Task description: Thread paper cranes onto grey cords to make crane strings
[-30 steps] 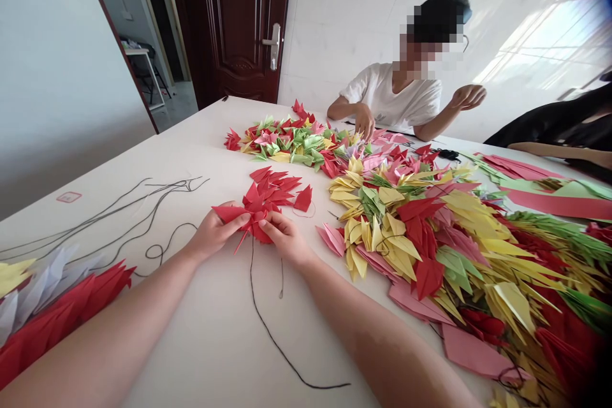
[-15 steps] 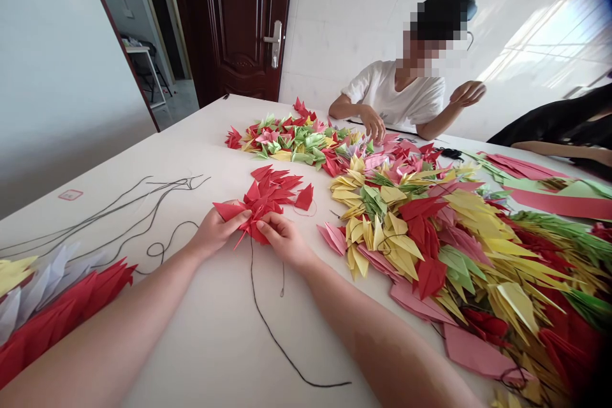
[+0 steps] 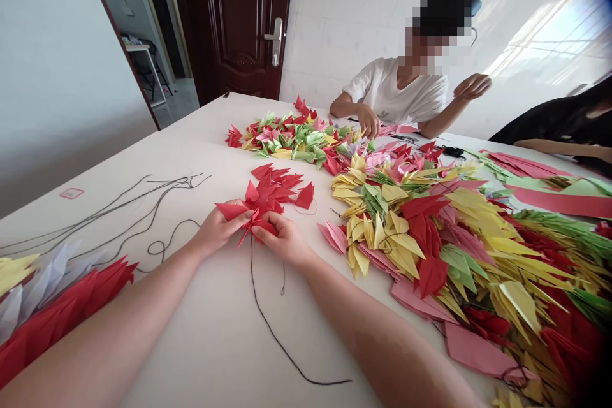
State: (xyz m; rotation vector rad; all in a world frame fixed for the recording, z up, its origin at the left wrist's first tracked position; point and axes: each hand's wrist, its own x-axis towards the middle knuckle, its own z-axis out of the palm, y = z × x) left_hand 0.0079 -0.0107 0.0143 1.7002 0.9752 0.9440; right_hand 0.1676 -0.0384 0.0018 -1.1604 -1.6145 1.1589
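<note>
Left hand: narrow, pinching a red paper crane by its wing
Right hand: narrow, pinching the same crane's folds
Crane: just above the desk, beside a bunch of red cranes
Thread: black thread trailing from beneath the hands

I saw a white table heaped with folded paper cranes: a great yellow, red and pink mound on the right, a mixed pile at the far end, red and white strings at the near left. Grey threads, a long black thread and a small pink label lay on its top.
</note>
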